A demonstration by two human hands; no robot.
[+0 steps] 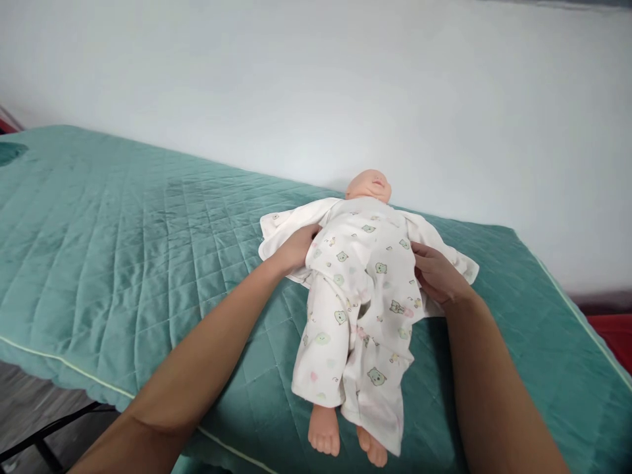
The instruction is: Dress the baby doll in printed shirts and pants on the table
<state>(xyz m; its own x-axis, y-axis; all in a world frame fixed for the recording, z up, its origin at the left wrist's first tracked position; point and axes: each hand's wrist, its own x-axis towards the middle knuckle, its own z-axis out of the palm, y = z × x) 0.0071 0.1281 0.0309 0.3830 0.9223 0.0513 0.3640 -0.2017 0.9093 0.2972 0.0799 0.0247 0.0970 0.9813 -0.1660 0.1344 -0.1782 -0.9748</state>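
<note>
A baby doll (pixel 368 186) lies on its back on a green quilted bed (pixel 123 250), head toward the wall, bare feet toward me. It wears white printed trousers (pixel 345 329), and an open white jacket (pixel 281 227) is spread beneath it. My left hand (pixel 296 249) rests against the doll's left side at the waist, fingers curled into the cloth. My right hand (pixel 437 273) presses on the other side of the waist, fingers bent and partly tucked under the fabric. What the fingertips grip is hidden.
A plain white wall (pixel 345 85) runs behind the bed. The bed's near edge has pale piping (pixel 59 365), with dark metal legs (pixel 44 438) and a grey floor below. Something red (pixel 615 336) shows at the right past the bed.
</note>
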